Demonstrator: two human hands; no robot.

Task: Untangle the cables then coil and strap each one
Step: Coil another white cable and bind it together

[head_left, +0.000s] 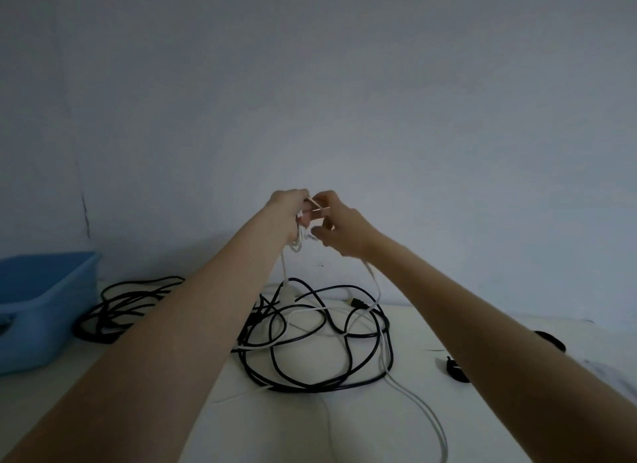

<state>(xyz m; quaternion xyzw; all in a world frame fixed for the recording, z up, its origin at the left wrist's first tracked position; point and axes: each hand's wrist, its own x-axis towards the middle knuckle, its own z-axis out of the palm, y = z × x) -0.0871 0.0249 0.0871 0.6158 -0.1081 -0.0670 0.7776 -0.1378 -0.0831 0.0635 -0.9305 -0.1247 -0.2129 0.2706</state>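
At frame centre, the left hand holds a small coil of white cable, while the right hand pinches a thin band there. Its slack runs through the black cables on the tabletop; pulling could tighten the tangle.

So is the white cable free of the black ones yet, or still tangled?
Still tangled. The white cable hangs from both hands and threads through the black cable loops on the table.
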